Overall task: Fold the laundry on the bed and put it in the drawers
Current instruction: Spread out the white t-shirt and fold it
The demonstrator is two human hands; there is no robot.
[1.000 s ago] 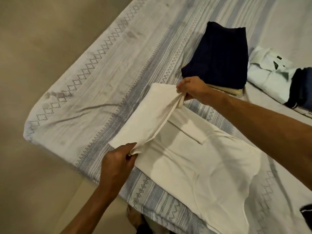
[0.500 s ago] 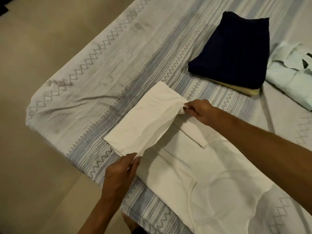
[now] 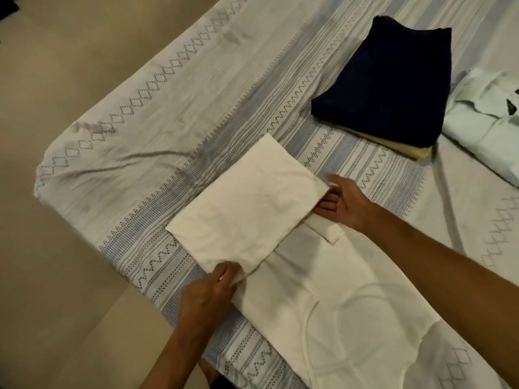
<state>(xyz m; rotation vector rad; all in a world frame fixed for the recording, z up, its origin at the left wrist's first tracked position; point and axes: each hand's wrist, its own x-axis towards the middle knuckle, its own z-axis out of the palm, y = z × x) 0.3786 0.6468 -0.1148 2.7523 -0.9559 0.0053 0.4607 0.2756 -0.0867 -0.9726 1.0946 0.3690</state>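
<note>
Laundry item under work: a white garment (image 3: 323, 290) lying flat on the bed (image 3: 140, 113), near its lower corner. Its far end is now folded back over the body of the garment; half a second ago that flap was raised between the two hands, and it now lies down as a flat rectangular panel. Left hand (image 3: 207, 299) rests at the near corner of the panel, fingers (image 3: 224, 276) closed on the cloth edge. Right hand (image 3: 342, 203) sits at the opposite corner with fingers spread and the fingertips tucked beneath the panel edge; it no longer pinches the fabric.

Judgement: the first fold of this garment is laid but not yet smoothed, and the lower half is still unfolded toward the person. At least one further fold appears necessary.

Other items noted: a dark navy folded garment (image 3: 393, 85) stacked on a cream folded piece (image 3: 407, 148) further up the bed, and a pale shirt (image 3: 488, 127) at the right edge. No drawers are in view, so the putting-away stage has not begun for these pieces.
</note>
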